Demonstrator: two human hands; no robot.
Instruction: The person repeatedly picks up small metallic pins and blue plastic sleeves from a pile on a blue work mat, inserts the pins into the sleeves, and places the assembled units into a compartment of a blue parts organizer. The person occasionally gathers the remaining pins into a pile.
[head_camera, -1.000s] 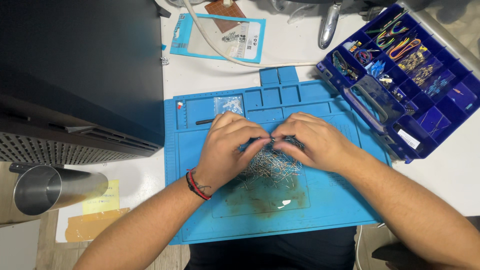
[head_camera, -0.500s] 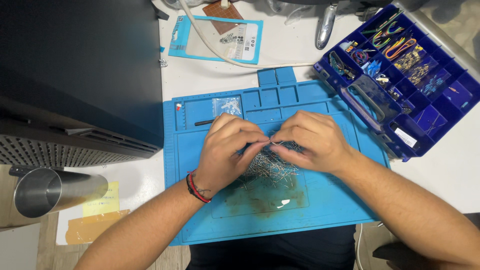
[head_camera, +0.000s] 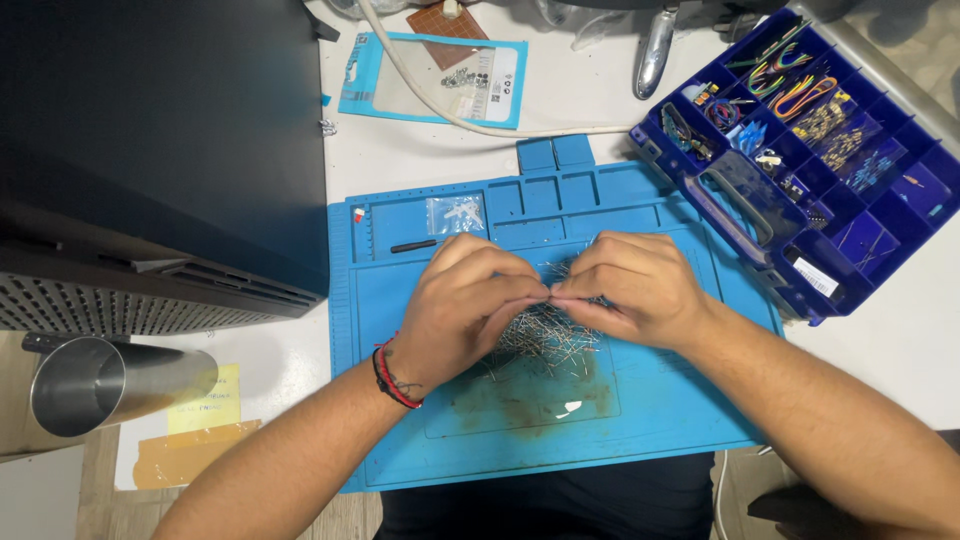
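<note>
— What is seen nearest the camera?

— Two bare forearms are stretched over a blue work mat (head_camera: 640, 420). The left hand (head_camera: 465, 310) and the right hand (head_camera: 635, 290) are brought together at the fingertips, pinched shut on something too thin to be made out, probably one of the metal pins (head_camera: 545, 335) heaped directly beneath and between both hands. A red and black wristband (head_camera: 390, 378) is worn on the left wrist.

— And beyond the hands?

— Just past the left hand, a small clear bag (head_camera: 455, 213) and a thin dark rod (head_camera: 415, 245) are laid in the mat's shallow compartments. Further out from the right hand, an open blue parts box (head_camera: 900, 210) filled with coloured wires and components is set on the white tabletop (head_camera: 400, 150). A white cable (head_camera: 480, 125) is run across the tabletop behind the mat, over a blue-edged packet (head_camera: 430, 75). Well to the left of the left hand, a metal cup (head_camera: 110, 385) is lying on its side below a large black case (head_camera: 150, 150).
</note>
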